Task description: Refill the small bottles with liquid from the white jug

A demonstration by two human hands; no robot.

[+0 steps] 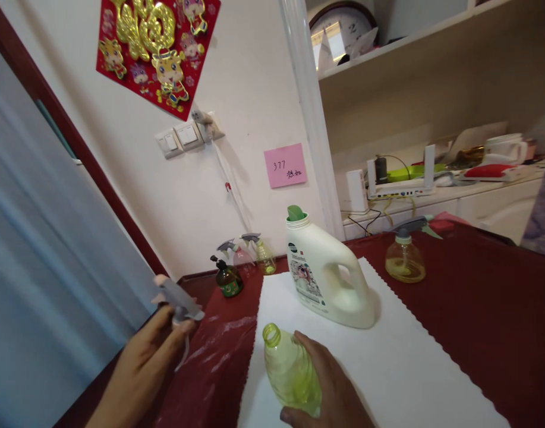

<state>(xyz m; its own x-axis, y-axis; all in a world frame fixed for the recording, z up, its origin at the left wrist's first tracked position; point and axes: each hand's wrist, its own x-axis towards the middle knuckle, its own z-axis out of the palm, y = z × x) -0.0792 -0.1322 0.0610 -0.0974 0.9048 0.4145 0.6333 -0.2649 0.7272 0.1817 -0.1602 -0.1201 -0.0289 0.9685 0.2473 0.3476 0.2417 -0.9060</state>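
My left hand [150, 351] is closed around a grey spray nozzle [179, 299], raised over the left part of the table, with its thin tube hanging down. My right hand [328, 380] wraps round a yellow-green bottle [290, 371] whose neck is uncapped. Some liquid seems to show low in that bottle. Behind it, a large pale green detergent jug [328, 273] stands upright on the white cloth [410, 362], with a green spout in its uncapped mouth. Neither hand touches the jug.
By the wall stand a dark pump bottle [229, 279], a pink spray bottle [242, 260] and a yellow spray bottle [265, 257]. Another spray bottle [405, 260] with yellowish liquid is at the right on the red tablecloth [468, 279]. A router [401, 187] sits on the shelf.
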